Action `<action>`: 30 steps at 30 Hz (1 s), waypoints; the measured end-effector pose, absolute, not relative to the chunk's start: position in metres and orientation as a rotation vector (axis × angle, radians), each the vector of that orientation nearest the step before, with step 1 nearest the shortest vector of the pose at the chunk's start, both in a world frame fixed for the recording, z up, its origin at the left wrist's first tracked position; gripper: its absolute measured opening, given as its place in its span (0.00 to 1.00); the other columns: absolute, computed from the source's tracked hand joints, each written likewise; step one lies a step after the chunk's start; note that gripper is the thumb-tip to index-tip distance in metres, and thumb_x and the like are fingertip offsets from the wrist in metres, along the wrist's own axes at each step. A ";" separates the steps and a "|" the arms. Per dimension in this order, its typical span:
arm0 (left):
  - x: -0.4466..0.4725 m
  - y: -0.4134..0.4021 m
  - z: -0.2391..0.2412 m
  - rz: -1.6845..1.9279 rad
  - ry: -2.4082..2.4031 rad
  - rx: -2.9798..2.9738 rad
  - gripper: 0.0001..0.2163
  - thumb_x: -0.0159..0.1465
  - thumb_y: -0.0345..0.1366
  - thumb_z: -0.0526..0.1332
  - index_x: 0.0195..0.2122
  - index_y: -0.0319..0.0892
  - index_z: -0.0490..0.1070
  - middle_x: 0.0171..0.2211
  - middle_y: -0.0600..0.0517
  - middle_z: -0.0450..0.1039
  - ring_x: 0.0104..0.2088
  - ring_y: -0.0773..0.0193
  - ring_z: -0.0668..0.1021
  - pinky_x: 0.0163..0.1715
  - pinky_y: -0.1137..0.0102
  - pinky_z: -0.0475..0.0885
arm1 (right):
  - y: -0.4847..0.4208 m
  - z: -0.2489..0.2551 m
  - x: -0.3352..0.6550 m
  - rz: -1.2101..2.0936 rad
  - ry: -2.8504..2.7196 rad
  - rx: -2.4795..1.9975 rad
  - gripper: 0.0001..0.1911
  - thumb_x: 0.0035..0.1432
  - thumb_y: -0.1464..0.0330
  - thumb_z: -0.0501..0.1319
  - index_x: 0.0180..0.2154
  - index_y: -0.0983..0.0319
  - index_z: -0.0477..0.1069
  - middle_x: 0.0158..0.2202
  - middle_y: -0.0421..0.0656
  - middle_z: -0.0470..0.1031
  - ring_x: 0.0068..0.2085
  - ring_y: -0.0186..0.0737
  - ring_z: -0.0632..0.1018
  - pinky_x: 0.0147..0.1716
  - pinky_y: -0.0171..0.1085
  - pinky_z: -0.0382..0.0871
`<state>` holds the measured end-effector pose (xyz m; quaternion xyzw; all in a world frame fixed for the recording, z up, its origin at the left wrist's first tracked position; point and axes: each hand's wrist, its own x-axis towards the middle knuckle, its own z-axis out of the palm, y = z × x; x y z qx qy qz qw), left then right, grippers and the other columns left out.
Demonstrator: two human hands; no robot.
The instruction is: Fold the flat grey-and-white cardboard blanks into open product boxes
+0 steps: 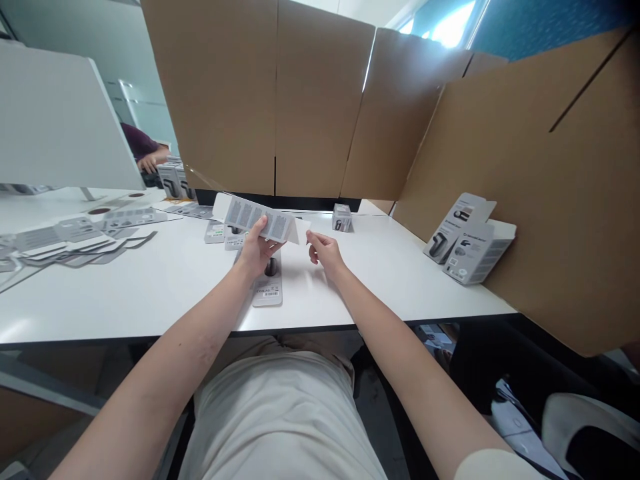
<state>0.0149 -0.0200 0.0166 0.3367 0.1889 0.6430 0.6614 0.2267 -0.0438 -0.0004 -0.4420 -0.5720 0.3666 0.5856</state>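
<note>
My left hand (257,250) is closed on a flat, unfolded grey and white carton (255,218), held above the white table (150,293). My right hand (324,250) pinches the white flap at the carton's right end. Under my hands another flat carton (269,288) lies on the table, with a dark product picture and a barcode showing.
A stack of flat cartons (70,239) lies at the left. Two assembled boxes (467,243) lean at the right and a small box (342,218) stands at the back. Tall cardboard panels (280,100) wall the back and right. Another person's hand (149,162) shows at far left behind a white monitor (60,120).
</note>
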 end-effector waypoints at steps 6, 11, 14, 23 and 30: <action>0.018 -0.024 0.017 1.392 0.387 0.798 0.22 0.67 0.50 0.81 0.56 0.47 0.82 0.57 0.42 0.89 0.61 0.41 0.88 0.60 0.53 0.86 | -0.038 -0.005 0.227 0.778 -1.299 -1.035 0.44 0.56 0.23 0.70 0.23 0.53 0.61 0.17 0.35 0.58 0.21 0.35 0.61 0.21 0.39 0.56; 0.020 -0.015 0.014 1.470 0.439 0.699 0.24 0.67 0.55 0.80 0.57 0.49 0.82 0.54 0.43 0.89 0.53 0.45 0.90 0.54 0.57 0.87 | -0.041 -0.004 0.225 0.747 -1.370 -0.984 0.40 0.60 0.26 0.69 0.38 0.56 0.78 0.26 0.37 0.70 0.22 0.34 0.64 0.21 0.38 0.58; 0.018 -0.006 0.010 1.542 0.490 0.598 0.25 0.69 0.59 0.78 0.58 0.49 0.81 0.50 0.45 0.88 0.49 0.49 0.91 0.50 0.59 0.88 | -0.045 -0.005 0.224 0.651 -1.490 -0.953 0.50 0.54 0.37 0.82 0.70 0.53 0.78 0.44 0.40 0.82 0.25 0.32 0.67 0.24 0.38 0.66; 0.015 -0.005 0.007 1.368 0.596 0.724 0.30 0.69 0.63 0.76 0.59 0.44 0.80 0.48 0.41 0.88 0.47 0.46 0.91 0.50 0.55 0.88 | -0.046 -0.011 0.235 0.335 -1.676 -0.935 0.52 0.57 0.41 0.85 0.77 0.46 0.73 0.57 0.46 0.86 0.27 0.35 0.69 0.31 0.43 0.76; 0.027 -0.025 0.010 1.173 0.618 1.031 0.33 0.63 0.61 0.81 0.60 0.43 0.83 0.58 0.39 0.88 0.50 0.45 0.91 0.47 0.57 0.88 | -0.053 -0.009 0.233 0.105 -1.643 -1.034 0.48 0.54 0.41 0.86 0.69 0.49 0.78 0.45 0.40 0.84 0.29 0.37 0.70 0.36 0.42 0.74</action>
